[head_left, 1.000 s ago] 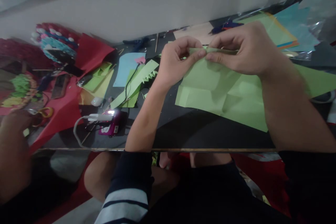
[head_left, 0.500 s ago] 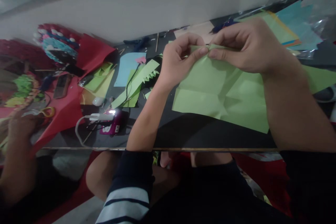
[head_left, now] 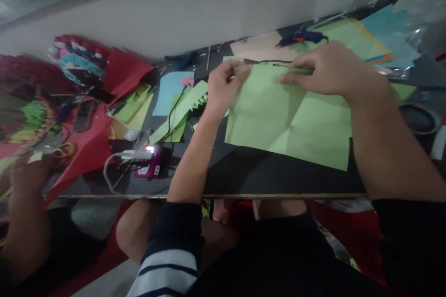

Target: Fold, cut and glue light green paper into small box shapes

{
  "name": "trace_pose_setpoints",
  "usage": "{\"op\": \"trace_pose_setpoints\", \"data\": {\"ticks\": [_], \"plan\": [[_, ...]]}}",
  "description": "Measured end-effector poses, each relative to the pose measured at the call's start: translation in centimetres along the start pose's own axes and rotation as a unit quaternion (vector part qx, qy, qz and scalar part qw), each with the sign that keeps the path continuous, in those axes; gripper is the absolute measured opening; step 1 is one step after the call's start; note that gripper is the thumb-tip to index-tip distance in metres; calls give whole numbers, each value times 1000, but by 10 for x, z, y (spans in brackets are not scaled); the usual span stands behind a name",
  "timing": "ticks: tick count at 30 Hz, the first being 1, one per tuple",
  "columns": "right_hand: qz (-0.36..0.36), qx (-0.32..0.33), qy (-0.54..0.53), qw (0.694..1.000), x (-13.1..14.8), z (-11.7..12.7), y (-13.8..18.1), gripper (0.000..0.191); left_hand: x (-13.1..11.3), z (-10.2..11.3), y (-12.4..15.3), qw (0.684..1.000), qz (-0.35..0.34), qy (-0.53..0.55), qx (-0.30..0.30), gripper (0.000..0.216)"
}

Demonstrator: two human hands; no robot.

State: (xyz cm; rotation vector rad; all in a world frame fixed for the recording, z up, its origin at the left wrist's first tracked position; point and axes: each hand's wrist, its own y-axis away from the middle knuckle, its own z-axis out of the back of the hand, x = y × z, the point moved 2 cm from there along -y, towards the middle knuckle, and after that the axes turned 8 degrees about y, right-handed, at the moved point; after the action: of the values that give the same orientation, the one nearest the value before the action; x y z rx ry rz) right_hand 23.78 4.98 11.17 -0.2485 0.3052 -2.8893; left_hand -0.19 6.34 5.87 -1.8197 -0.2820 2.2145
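A large creased sheet of light green paper (head_left: 265, 106) lies before me on the dark table. My left hand (head_left: 226, 83) is closed at its upper left corner, thumb in front and fingers curled behind. At the upper right edge, my right hand (head_left: 334, 72) has its thumb over the paper and its index finger along the top, the edge between them. A thin dark line, like a cord or narrow stick, runs along that top edge between my hands. Just beyond the right hand rests a dark blue glue gun (head_left: 303, 37) with a small red light.
To the left are a notched green paper strip (head_left: 188, 106), light blue paper (head_left: 170, 88) and a lit magenta power box (head_left: 149, 162). Red paper (head_left: 94, 134), a phone (head_left: 83, 116) and scissors (head_left: 66, 149) lie near another person's hand (head_left: 28, 171). A tape roll (head_left: 420, 118) sits right.
My hands have moved apart along the paper's top edge from a shared pinch at its middle, the left hand leftward. The paper lies flatter, and the glue gun shows more fully.
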Motion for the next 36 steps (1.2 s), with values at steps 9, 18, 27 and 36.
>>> {"op": "trace_pose_setpoints", "data": {"ticks": [9, 18, 27, 36], "plan": [[-38, 185, 82, 979, -32, -57, 23, 53, 66, 7, 38, 966, 121, -225, -51, 36], [-83, 160, 27, 983, -38, -71, 30, 57, 60, 0, 45, 960, 120, -243, -67, 50], [-40, 97, -10, 994, -48, -80, 27, 61, 68, 4, 43, 977, 97, -172, -83, 56], [-83, 105, -21, 991, -38, -71, 30, 70, 71, 5, 42, 976, 111, -169, -80, 56]]}}
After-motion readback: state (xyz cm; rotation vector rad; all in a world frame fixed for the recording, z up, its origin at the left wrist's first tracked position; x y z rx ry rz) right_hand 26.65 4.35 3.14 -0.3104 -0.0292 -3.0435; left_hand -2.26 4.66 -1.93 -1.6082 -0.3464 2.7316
